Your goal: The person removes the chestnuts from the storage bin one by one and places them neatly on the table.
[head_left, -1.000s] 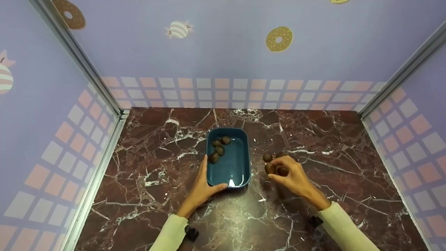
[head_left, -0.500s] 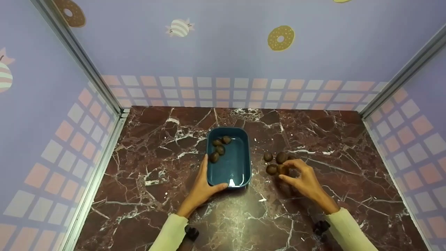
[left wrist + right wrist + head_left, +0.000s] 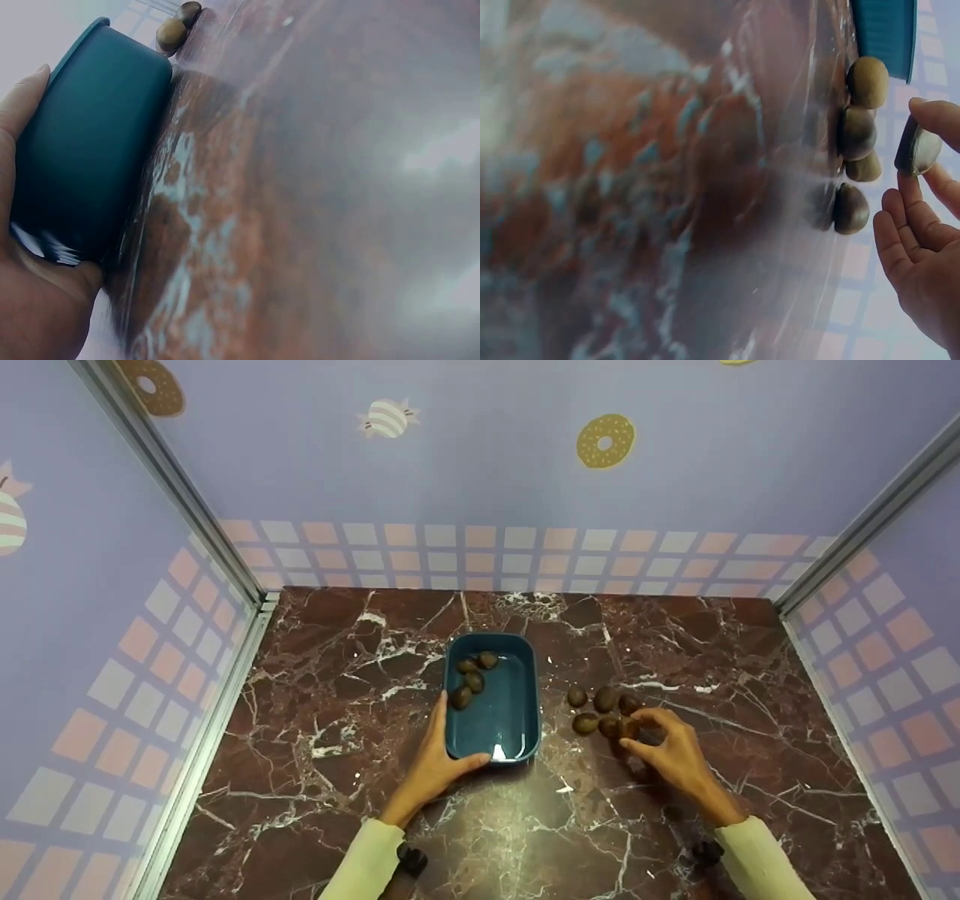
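Observation:
My left hand grips the near left corner of a blue-green rectangular container, fingers along its left wall and thumb at its near end. Inside, several brown oval, chestnut-like things lie along the left side. To the container's right, my right hand pinches another brown chestnut-like thing between thumb and fingertips. It is at the right end of a group of similar things on the table, some of them touching. In the right wrist view, the pinched one shows a dark flat side and a rounded shiny side.
The dark red, white-veined marble tabletop runs to a lilac back wall with printed squares. Side walls with metal rails bound it left and right.
My right hand has moved rightward along the group, setting the brown things in two rows and uncovering more of them. The left hand and container have stayed in place.

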Motion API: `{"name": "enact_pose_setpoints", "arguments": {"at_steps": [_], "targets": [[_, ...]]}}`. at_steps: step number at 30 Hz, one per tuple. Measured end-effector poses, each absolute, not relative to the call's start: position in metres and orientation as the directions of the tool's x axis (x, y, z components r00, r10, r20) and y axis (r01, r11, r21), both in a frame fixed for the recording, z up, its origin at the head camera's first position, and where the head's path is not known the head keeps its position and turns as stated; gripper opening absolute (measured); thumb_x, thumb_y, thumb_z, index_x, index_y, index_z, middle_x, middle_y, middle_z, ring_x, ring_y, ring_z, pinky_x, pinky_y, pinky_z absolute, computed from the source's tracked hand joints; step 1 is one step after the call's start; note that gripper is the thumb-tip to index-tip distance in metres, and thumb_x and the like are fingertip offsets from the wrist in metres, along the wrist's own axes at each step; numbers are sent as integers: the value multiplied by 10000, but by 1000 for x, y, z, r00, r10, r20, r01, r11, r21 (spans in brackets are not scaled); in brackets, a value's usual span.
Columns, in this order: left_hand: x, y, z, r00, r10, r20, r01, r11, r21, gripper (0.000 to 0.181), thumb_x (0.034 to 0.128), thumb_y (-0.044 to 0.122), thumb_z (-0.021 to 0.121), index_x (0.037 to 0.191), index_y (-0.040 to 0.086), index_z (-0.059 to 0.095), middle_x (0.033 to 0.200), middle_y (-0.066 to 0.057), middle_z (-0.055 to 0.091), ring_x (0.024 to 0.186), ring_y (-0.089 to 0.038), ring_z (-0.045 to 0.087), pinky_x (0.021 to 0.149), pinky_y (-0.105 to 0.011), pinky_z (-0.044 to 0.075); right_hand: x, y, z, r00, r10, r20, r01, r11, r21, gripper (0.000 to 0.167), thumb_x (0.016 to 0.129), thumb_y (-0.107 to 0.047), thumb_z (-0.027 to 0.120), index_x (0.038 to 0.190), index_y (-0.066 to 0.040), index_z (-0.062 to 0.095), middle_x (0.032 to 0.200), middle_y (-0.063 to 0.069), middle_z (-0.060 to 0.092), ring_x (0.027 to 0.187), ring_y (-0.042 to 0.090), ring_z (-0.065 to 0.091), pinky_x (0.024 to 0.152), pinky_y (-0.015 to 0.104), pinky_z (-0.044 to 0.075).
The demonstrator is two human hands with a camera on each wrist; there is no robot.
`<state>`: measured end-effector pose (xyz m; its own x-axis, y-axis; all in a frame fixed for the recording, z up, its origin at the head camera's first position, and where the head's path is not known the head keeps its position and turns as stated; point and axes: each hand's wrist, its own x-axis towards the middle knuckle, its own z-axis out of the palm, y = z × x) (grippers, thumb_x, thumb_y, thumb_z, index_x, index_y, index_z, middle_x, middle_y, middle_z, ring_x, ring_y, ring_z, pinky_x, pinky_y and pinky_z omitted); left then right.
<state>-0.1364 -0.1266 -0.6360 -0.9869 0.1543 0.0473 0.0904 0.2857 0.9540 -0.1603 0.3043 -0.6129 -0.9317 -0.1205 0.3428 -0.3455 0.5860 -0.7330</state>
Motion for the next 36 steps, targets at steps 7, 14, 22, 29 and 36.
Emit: {"name": "enact_pose_setpoints", "arguments": {"at_steps": [7,14,22,29,36], "targets": [[-137,-127,-636,-987,155,51,95,291,952,1372,842,410,985,1786,113,34,1833,-227,35,1682,-426,90,1320,-654,154,-160,313,-616,-954,-85,286,-277,611,-741,387,782,23,980,1120,-16,796,1098,119,777,1029,356,724,911,206,507],[-137,-128,-636,-987,155,50,94,284,954,1370,849,424,978,1786,111,28,1834,-225,29,1684,-433,82,1313,-674,161,-164,320,-620,-971,-89,223,-226,648,-727,386,801,9,967,1142,-18,788,1130,146,775,1069,363,722,933,200,476],[-137,-127,-636,-987,158,40,83,279,957,1367,850,437,975,1791,146,25,1840,-203,22,1687,-421,69,1314,-676,147,-170,322,-624,-973,-106,204,-223,664,-714,375,816,37,946,1148,26,771,1103,162,774,1004,344,739,880,314,553],[-137,-126,-636,-988,150,40,83,290,953,1383,834,448,984,1790,136,35,1837,-213,34,1684,-424,81,1320,-655,147,-172,322,-625,-969,-104,224,-234,677,-698,387,805,38,949,1149,41,772,1107,185,777,1005,367,741,883,324,557],[-137,-126,-637,-988,147,44,85,292,953,1379,833,443,985,1790,139,39,1837,-213,37,1684,-422,85,1322,-650,139,-172,321,-627,-968,-108,226,-238,682,-691,369,821,28,948,1143,33,769,1097,177,767,999,368,719,889,430,551]]}}
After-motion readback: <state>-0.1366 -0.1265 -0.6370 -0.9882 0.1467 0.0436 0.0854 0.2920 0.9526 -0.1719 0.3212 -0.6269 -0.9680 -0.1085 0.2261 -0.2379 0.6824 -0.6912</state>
